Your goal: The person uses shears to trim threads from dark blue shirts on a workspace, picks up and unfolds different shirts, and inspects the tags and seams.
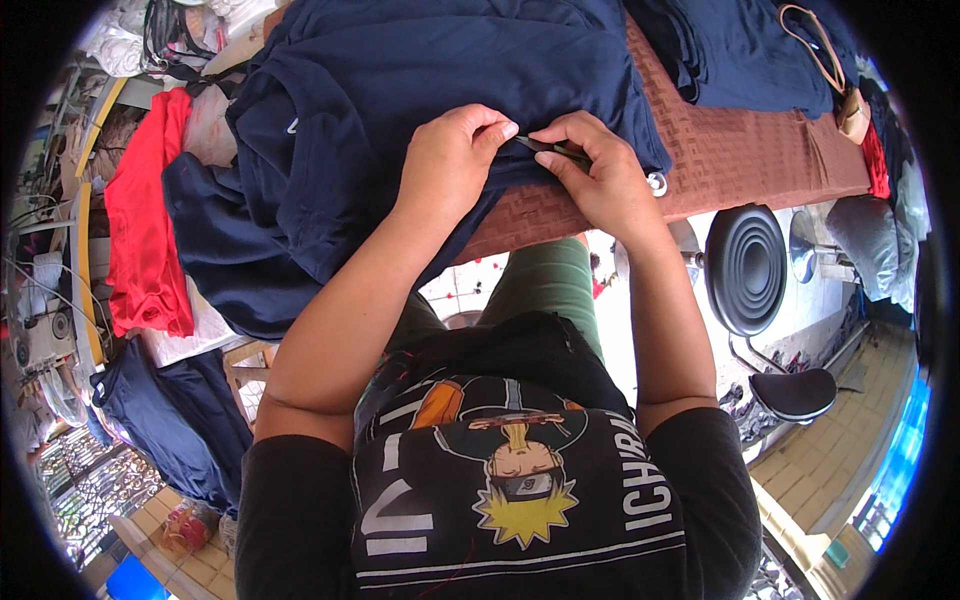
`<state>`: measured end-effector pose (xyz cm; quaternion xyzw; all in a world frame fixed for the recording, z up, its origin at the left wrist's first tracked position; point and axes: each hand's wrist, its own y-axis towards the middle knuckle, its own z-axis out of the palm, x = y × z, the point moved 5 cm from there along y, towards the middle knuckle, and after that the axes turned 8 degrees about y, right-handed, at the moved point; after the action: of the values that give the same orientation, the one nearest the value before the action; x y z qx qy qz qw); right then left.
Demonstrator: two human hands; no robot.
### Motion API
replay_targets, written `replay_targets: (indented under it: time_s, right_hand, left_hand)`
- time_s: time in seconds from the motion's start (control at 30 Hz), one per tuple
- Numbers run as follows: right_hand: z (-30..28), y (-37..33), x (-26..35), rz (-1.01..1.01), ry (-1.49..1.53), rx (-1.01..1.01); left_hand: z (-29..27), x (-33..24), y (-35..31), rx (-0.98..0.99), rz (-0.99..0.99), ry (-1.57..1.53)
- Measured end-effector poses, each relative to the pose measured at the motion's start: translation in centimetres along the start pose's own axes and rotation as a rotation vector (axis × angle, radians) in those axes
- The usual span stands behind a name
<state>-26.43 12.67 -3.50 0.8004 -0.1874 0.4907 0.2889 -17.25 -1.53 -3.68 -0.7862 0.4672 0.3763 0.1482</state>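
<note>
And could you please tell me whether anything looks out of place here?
Small red scraps lie on the white floor beside the person's green-trousered leg, looking like stray litter; the navy cloth is rumpled, but I see no damage.

Kinda cluttered in here, ngl. Off to the right there's a round black stool (746, 270) with a ringed seat, and a smaller black seat (793, 394) near it. Pale plastic sack (866, 245) slumped past those, above a yellowish tiled surface (838, 455). Left side's got bright red cloth (150, 225) hanging down beside a yellow strip (84, 215), plus something blue (137, 580) down low, can't tell what.
</note>
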Motion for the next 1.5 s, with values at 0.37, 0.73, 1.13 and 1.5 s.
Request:
replay_targets:
  time_s: [0.37,0.73,1.13,1.5]
  right_hand:
    - [-0.2,0.2,0.8,-0.021,-0.084,0.006]
    - [-5.0,-0.3,4.9,-0.108,-0.007,-0.177]
    - [-2.1,-0.5,3.1,-0.137,-0.072,-0.086]
    - [1.0,2.2,1.2,-0.104,-0.247,0.056]
  left_hand:
    - [-0.2,-0.2,0.1,0.003,0.019,0.02]
    - [-12.2,-16.2,-4.2,0.364,0.734,-0.396]
    - [-13.0,-7.9,-3.8,0.128,0.322,-0.326]
    - [-3.6,-1.2,-3.4,0.089,0.185,-0.004]
